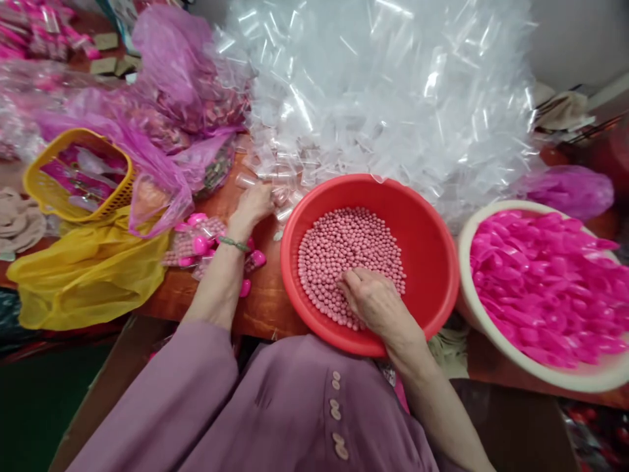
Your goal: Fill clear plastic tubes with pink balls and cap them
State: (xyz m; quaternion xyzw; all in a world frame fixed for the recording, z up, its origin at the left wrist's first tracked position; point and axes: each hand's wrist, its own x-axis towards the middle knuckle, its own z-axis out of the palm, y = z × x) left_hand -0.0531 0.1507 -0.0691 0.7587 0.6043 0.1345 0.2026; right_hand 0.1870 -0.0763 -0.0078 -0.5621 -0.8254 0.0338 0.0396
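The right hand [368,298] is shown lowered into the red basin [430,262], with its fingertips at the pink beads [351,242]. The fingers are bunched and only slightly parted; whether any bead is pinched between them cannot be told, as the tips are partly hidden. The beads are contained in the basin, spread across its floor toward the left side, while the right part of the floor is left bare.

The left hand [256,202] is placed to the left of the basin, its fingers extended toward the clear tubes [287,178] scattered at the basin's upper left edge. Its fingertips are blurred — neither the opening of the grip nor any hold on a tube can be made out. A green bracelet [234,244] is worn on the left wrist.

Beside the left forearm, bead-filled tubes with bright pink caps [200,245] are grouped on the table [268,308]. Beyond the basin, a large heap of clear plastic pieces [383,92] is seen. To the right, a cream basin [550,379] is filled with bright pink plastic pieces [545,288]. At the far left, a yellow basket [112,204] with small packets inside is positioned above a yellow bag [88,275] — translucent purple bags [170,49] are laid just beyond. A mauve garment [289,406] is visible below.
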